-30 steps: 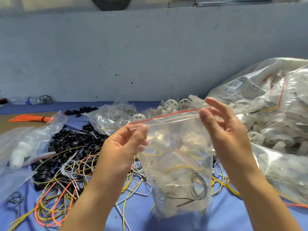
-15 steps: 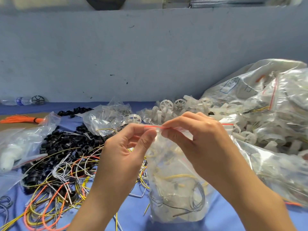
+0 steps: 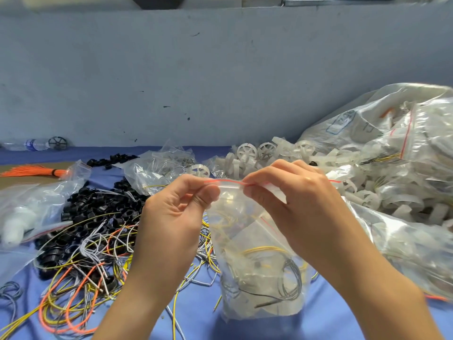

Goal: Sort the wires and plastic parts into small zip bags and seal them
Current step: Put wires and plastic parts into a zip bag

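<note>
The zip bag point(image 3: 259, 261), filled with wires, is held above the surface point(image 3: 196, 315), its red-lined strip pinched by the left hand point(image 3: 176, 217) and right hand point(image 3: 294, 207). The strip should be pressed end to end, probably without gaps.

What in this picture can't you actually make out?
Head view throughout.
Whether the zip bag is sealed along its full width: the left hand and right hand pinch its top and cover much of the strip.
The blue print on the big sack: blurred and too small.
The label on the bottle: too small.
The dark object at the top: cut off by the edge.
</note>
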Demonstrator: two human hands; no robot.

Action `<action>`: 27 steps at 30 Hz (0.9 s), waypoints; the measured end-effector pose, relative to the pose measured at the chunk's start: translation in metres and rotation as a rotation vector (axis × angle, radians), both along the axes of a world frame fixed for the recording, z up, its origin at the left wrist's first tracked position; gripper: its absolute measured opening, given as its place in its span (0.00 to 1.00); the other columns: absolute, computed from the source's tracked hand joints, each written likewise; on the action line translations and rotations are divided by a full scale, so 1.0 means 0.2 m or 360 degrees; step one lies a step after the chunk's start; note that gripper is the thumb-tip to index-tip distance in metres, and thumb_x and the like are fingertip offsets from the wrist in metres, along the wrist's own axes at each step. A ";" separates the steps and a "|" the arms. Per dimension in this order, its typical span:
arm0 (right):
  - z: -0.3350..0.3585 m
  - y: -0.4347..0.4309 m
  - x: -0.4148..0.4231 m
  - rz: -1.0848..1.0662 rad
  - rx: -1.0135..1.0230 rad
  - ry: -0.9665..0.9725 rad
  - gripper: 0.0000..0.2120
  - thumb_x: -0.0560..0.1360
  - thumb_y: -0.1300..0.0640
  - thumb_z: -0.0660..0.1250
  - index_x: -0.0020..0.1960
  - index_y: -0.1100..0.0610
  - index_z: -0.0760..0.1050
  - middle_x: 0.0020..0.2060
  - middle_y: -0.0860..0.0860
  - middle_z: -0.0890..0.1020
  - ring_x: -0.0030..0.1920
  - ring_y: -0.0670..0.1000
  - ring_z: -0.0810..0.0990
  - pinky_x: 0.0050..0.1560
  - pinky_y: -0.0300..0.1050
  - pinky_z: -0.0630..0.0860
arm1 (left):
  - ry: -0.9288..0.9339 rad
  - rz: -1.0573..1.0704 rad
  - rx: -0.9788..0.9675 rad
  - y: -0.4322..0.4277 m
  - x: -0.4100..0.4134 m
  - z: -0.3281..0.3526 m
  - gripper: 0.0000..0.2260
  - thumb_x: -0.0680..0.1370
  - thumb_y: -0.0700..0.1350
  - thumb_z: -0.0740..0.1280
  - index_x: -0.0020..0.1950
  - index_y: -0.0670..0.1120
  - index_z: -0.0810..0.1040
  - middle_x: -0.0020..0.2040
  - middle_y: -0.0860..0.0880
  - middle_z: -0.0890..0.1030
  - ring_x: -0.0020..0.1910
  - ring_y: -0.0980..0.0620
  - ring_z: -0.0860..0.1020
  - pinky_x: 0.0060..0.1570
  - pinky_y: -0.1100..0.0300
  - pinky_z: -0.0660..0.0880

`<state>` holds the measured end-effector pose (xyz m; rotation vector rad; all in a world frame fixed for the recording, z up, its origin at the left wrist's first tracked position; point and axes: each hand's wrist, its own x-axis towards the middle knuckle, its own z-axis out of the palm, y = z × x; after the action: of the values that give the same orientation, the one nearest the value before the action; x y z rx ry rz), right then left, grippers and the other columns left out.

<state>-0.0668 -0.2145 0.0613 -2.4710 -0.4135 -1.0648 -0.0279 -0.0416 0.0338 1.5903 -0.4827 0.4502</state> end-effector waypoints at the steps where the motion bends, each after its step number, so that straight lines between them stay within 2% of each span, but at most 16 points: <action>1: 0.00 0.00 0.00 -0.0009 0.0016 0.0001 0.10 0.77 0.48 0.63 0.49 0.48 0.83 0.42 0.44 0.82 0.43 0.53 0.77 0.53 0.56 0.73 | 0.0000 0.0003 0.0004 0.00 0.00 0.00 0.02 0.75 0.47 0.71 0.43 0.53 0.83 0.38 0.54 0.84 0.36 0.60 0.79 0.40 0.71 0.73; 5: 0.00 0.00 0.00 -0.0085 0.0033 -0.0046 0.10 0.76 0.46 0.64 0.47 0.47 0.83 0.41 0.43 0.83 0.42 0.53 0.77 0.52 0.56 0.74 | -0.0010 0.0024 0.0027 0.01 0.00 -0.01 0.02 0.74 0.48 0.70 0.43 0.53 0.83 0.37 0.54 0.84 0.36 0.59 0.78 0.40 0.70 0.74; 10: 0.00 0.01 -0.01 -0.0151 -0.0052 -0.0092 0.10 0.77 0.45 0.64 0.47 0.47 0.82 0.40 0.43 0.82 0.42 0.53 0.78 0.52 0.54 0.73 | -0.0019 0.0019 0.0019 0.02 0.00 0.00 0.03 0.76 0.46 0.70 0.43 0.53 0.83 0.38 0.54 0.85 0.37 0.61 0.79 0.40 0.71 0.74; 17: -0.01 -0.02 0.00 -0.0168 -0.0159 -0.0092 0.11 0.77 0.46 0.64 0.48 0.48 0.83 0.40 0.43 0.81 0.40 0.53 0.77 0.52 0.52 0.72 | 0.0054 0.0010 0.0000 0.03 0.01 -0.01 0.05 0.75 0.51 0.69 0.43 0.52 0.83 0.39 0.52 0.84 0.38 0.59 0.79 0.40 0.72 0.73; 19: -0.01 -0.03 0.00 -0.0175 -0.0164 -0.0107 0.11 0.77 0.46 0.63 0.48 0.48 0.83 0.40 0.43 0.81 0.39 0.53 0.77 0.52 0.53 0.72 | 0.0100 -0.0067 0.0006 0.04 0.01 -0.01 0.06 0.75 0.53 0.70 0.46 0.53 0.83 0.41 0.51 0.85 0.40 0.55 0.81 0.43 0.67 0.77; 22: 0.00 -0.04 -0.01 -0.0140 -0.0158 -0.0104 0.12 0.78 0.45 0.62 0.48 0.47 0.83 0.40 0.42 0.81 0.40 0.52 0.76 0.52 0.53 0.72 | 0.0176 -0.0279 0.0056 0.05 0.01 0.00 0.08 0.73 0.53 0.72 0.50 0.53 0.84 0.46 0.49 0.86 0.48 0.45 0.83 0.52 0.52 0.79; 23: 0.00 -0.04 -0.01 -0.0126 -0.0162 -0.0100 0.13 0.78 0.44 0.61 0.48 0.47 0.83 0.40 0.42 0.81 0.40 0.52 0.76 0.52 0.53 0.72 | 0.0192 -0.0349 0.0059 0.05 0.01 0.00 0.09 0.72 0.52 0.72 0.50 0.53 0.84 0.47 0.49 0.86 0.49 0.45 0.83 0.52 0.52 0.79; 27: 0.00 -0.04 -0.01 -0.0095 -0.0182 -0.0095 0.15 0.79 0.44 0.58 0.49 0.47 0.82 0.41 0.41 0.81 0.40 0.51 0.76 0.53 0.51 0.71 | 0.0193 -0.0524 0.0041 0.02 0.00 0.01 0.08 0.74 0.47 0.70 0.52 0.50 0.85 0.47 0.50 0.86 0.48 0.51 0.84 0.46 0.64 0.79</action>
<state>-0.0689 -0.2227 0.0623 -2.5712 -0.4324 -1.1720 -0.0271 -0.0371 0.0359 1.5171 -0.6454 0.0977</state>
